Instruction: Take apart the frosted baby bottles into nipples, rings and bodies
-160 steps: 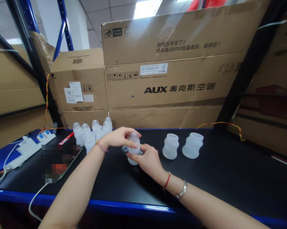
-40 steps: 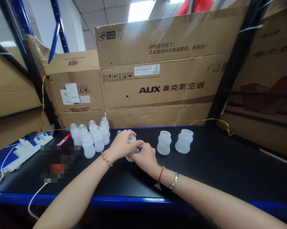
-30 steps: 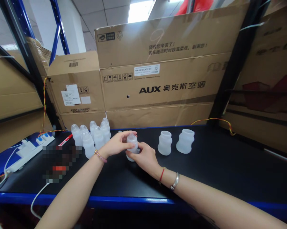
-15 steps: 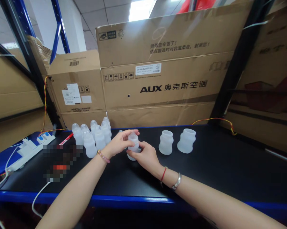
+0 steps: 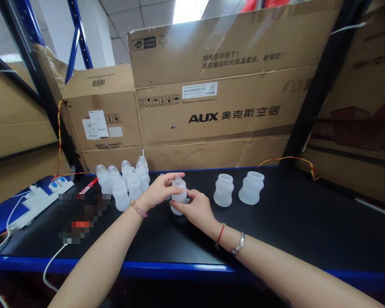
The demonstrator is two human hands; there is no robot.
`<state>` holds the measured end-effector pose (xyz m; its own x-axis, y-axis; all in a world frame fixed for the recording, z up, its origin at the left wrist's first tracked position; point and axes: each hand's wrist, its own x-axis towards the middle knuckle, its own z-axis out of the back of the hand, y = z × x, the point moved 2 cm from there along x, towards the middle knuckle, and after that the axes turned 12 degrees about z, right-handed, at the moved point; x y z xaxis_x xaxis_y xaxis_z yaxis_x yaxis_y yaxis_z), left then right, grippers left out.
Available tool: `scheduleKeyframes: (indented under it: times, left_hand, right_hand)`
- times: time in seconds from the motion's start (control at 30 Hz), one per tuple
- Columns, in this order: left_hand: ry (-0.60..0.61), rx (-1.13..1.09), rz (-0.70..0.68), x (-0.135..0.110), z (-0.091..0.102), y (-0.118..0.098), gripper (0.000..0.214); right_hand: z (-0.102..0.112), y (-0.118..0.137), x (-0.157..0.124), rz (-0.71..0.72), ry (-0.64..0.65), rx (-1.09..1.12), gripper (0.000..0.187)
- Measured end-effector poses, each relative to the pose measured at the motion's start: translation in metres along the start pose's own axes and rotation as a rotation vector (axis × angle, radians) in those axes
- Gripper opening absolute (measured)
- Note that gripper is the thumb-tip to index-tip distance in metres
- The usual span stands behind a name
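A small translucent white bottle [image 5: 179,192] with a domed cap stands on the black table [image 5: 275,231] at centre. My left hand [image 5: 158,190] pinches its cap from the left. My right hand [image 5: 195,209] wraps round the bottle's lower body from the right. To the left stands a cluster of several capped bottles [image 5: 124,182] of the same kind. Two open, uncapped bottle bodies [image 5: 223,190] [image 5: 251,188] stand to the right, apart from my hands.
Large cardboard boxes [image 5: 218,94] wall the back of the table. A white power strip [image 5: 38,201] with cables and a red pen [image 5: 89,185] lie at the left, beside a blurred-out flat object [image 5: 83,214]. A blue edge [image 5: 179,269] borders the table's front.
Both hands have stayed on the same bottle throughout, with the left fingers shifting slightly on the cap. The view has drifted a little; nothing else on the table moved.
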<state>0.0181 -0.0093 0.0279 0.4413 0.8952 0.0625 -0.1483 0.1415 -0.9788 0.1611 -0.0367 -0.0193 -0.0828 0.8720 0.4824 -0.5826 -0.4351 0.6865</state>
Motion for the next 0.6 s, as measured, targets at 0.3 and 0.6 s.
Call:
scheduleKeyframes:
  times: [0.3, 0.6]
  left_hand:
    - [-0.099, 0.099, -0.048, 0.002, 0.0, 0.004, 0.059]
    - [-0.172, 0.15, -0.075, 0.0, -0.006, 0.003, 0.045]
  right_hand:
    - [-0.001, -0.002, 0.0, -0.022, -0.006, -0.005, 0.034]
    - [0.0, -0.001, -0.001, -0.012, -0.011, 0.018, 0.031]
